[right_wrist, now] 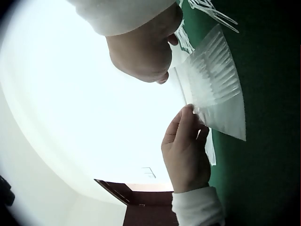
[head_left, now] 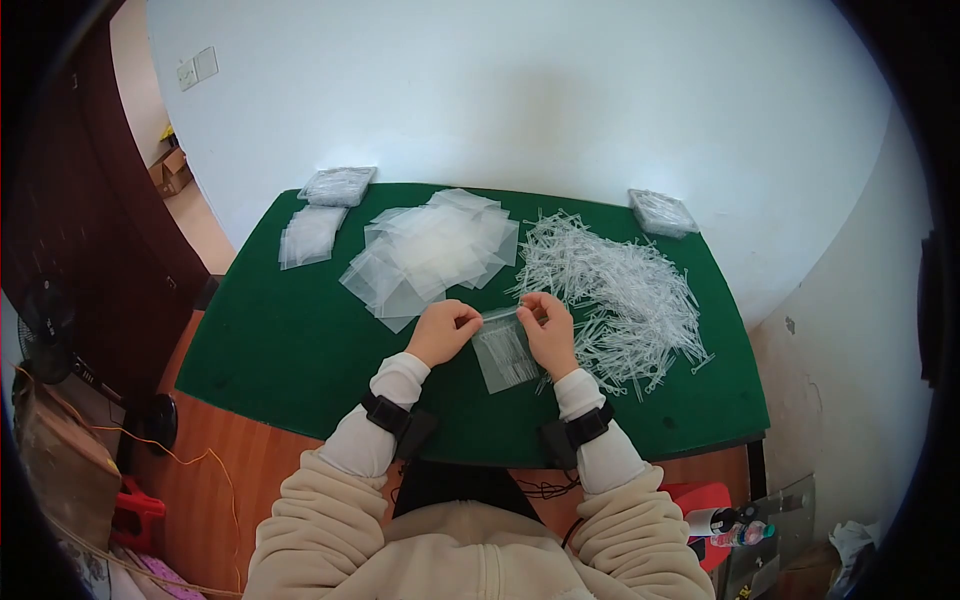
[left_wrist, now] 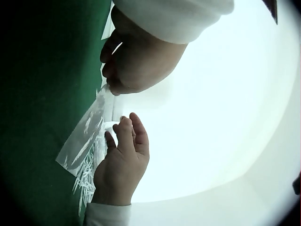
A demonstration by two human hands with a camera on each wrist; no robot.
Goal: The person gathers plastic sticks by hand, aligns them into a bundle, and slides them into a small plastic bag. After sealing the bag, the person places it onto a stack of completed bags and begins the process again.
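A small clear zip bag (head_left: 505, 355) hangs in front of the person, with a row of thin clear plastic sticks (right_wrist: 214, 75) inside. At its top left corner, the left hand (head_left: 440, 332) pinches the edge between thumb and fingers. The right hand (head_left: 549, 333) holds the top right corner, thumb and forefinger at the zip strip. In the left wrist view, the bag (left_wrist: 84, 134) slants down from the fingertips of the left hand (left_wrist: 141, 63), and the right hand (left_wrist: 122, 162) is below. The right wrist view shows the left hand (right_wrist: 187, 148) gripping the bag's mouth.
Loose flat bags (head_left: 435, 250) lie in a pile at the table's back middle. A big heap of loose sticks (head_left: 620, 295) spreads to the right. Filled bags are stacked at the back left (head_left: 338, 186) and back right (head_left: 662, 213); flat bags (head_left: 312, 236) lie front of the left stack.
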